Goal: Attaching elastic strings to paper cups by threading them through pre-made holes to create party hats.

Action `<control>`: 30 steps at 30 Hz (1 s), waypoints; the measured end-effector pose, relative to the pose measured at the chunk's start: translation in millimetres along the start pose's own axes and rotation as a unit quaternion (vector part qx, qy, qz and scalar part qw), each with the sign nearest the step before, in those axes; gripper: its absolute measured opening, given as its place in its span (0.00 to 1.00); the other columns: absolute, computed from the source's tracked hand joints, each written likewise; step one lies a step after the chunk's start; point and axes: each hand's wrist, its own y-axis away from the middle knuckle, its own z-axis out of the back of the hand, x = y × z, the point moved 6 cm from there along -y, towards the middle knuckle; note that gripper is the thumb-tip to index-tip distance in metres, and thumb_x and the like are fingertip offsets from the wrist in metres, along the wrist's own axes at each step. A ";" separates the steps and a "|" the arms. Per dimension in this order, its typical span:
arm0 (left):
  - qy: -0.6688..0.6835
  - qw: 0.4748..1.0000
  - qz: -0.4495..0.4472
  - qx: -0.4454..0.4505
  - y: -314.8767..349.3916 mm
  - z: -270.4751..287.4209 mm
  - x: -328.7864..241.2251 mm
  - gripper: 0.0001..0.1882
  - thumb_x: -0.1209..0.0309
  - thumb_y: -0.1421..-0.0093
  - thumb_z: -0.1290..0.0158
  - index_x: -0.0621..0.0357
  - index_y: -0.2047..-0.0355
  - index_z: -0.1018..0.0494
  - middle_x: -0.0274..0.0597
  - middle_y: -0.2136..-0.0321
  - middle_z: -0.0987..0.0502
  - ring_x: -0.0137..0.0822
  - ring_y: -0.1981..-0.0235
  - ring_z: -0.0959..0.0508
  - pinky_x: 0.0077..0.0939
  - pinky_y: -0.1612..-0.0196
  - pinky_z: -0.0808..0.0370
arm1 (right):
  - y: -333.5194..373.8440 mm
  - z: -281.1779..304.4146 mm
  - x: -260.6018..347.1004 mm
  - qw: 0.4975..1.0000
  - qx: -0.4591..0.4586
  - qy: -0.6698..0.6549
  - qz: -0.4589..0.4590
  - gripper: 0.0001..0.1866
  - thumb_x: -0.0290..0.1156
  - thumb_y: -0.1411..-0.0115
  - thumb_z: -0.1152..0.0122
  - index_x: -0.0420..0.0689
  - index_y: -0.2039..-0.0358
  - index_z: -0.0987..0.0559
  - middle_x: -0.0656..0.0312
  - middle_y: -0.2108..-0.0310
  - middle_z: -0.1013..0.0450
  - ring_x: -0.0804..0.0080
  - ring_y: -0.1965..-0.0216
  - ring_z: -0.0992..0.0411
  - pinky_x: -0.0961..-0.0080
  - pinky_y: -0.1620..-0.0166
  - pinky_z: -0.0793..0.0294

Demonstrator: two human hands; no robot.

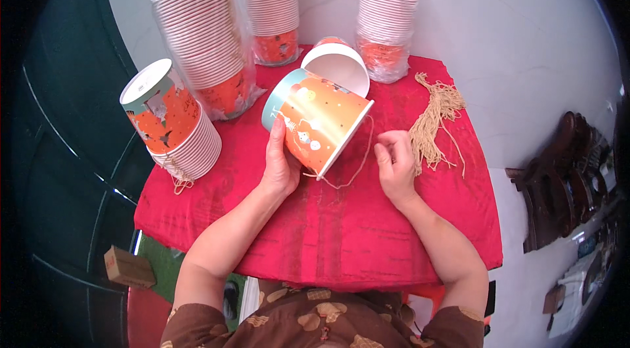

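Note:
My left hand (282, 167) grips an orange paper bucket (321, 121) with a teal base band and cartoon figures, tilted so that its white rim faces right and down. A thin tan string (354, 177) hangs in a loose loop along the rim side of this bucket. My right hand (397, 164) is just right of the loop, its fingers curled in; whether anything is pinched between them is hidden. Behind the held bucket, another paper bucket (338, 69) lies on its side, its white inside showing. A bundle of tan strings (433, 121) lies beside my right hand.
On the red tablecloth (275, 249), a short stack of upside-down buckets (174, 118) stands at left, strings dangling from it. Tall plastic-wrapped bucket stacks (203, 39) rise along the back, against a pale wall (485, 33). A cardboard box (129, 268) sits on the floor at lower left.

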 end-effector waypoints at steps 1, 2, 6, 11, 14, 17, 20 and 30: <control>0.013 1.000 -0.022 -0.018 -0.6 2.1 -2.6 0.38 0.43 0.38 0.49 0.57 0.38 0.42 0.42 0.42 0.33 0.37 0.41 0.33 0.38 0.38 0.36 | 2.1 -4.7 10.2 0.999 0.034 -0.003 0.028 0.06 0.20 0.44 0.40 0.37 0.66 0.26 0.54 0.67 0.31 0.61 0.67 0.30 0.70 0.64 0.29; 0.013 1.000 -0.023 -0.018 -2.2 4.3 -1.3 0.38 0.43 0.38 0.49 0.57 0.38 0.42 0.42 0.42 0.33 0.37 0.41 0.33 0.38 0.38 0.36 | 5.7 -10.2 19.9 0.997 0.056 -0.010 0.055 0.06 0.20 0.46 0.39 0.37 0.67 0.26 0.53 0.68 0.30 0.59 0.67 0.28 0.68 0.65 0.28; -0.015 0.995 -0.099 -0.027 -4.0 9.5 -4.4 0.36 0.46 0.39 0.46 0.58 0.42 0.41 0.42 0.46 0.32 0.35 0.44 0.31 0.37 0.40 0.35 | 17.7 -28.6 48.1 0.984 0.133 -0.058 0.100 0.10 0.20 0.49 0.34 0.37 0.66 0.25 0.53 0.68 0.28 0.61 0.72 0.27 0.71 0.71 0.27; -0.078 0.985 -0.151 -0.020 5.7 -4.3 -8.5 0.37 0.47 0.41 0.42 0.59 0.44 0.43 0.43 0.49 0.33 0.34 0.48 0.31 0.34 0.41 0.35 | 27.6 -37.8 51.6 0.983 0.156 -0.090 0.026 0.11 0.22 0.49 0.32 0.38 0.67 0.25 0.55 0.70 0.29 0.62 0.73 0.26 0.69 0.71 0.25; -0.098 0.980 -0.169 -0.042 12.1 -7.0 -7.2 0.38 0.48 0.43 0.41 0.59 0.44 0.44 0.44 0.49 0.34 0.33 0.47 0.32 0.34 0.42 0.36 | 27.1 -37.9 55.9 0.984 0.136 -0.114 -0.004 0.09 0.21 0.46 0.34 0.38 0.67 0.25 0.56 0.68 0.28 0.69 0.74 0.26 0.73 0.73 0.27; -0.115 0.974 -0.189 -0.054 14.0 -3.1 -6.0 0.38 0.51 0.43 0.40 0.60 0.43 0.44 0.44 0.48 0.34 0.34 0.46 0.34 0.34 0.41 0.37 | 28.7 -37.4 53.7 0.983 0.118 -0.131 -0.042 0.08 0.21 0.45 0.34 0.37 0.66 0.25 0.58 0.70 0.27 0.73 0.76 0.27 0.75 0.74 0.28; -0.146 0.964 -0.211 -0.067 15.0 2.7 -5.4 0.40 0.53 0.45 0.39 0.61 0.42 0.46 0.45 0.47 0.35 0.35 0.45 0.35 0.34 0.40 0.38 | 36.0 -43.2 41.4 0.974 0.107 -0.164 -0.113 0.07 0.22 0.44 0.34 0.36 0.67 0.24 0.61 0.74 0.27 0.78 0.77 0.29 0.77 0.74 0.28; -0.321 0.881 -0.344 -0.047 29.9 -19.0 -23.5 0.62 0.57 0.58 0.30 0.63 0.33 0.59 0.46 0.40 0.42 0.40 0.39 0.39 0.35 0.36 0.43 | 46.8 -54.2 16.4 0.923 0.082 -0.270 -0.262 0.09 0.27 0.43 0.34 0.37 0.63 0.20 0.55 0.69 0.20 0.76 0.70 0.24 0.77 0.65 0.25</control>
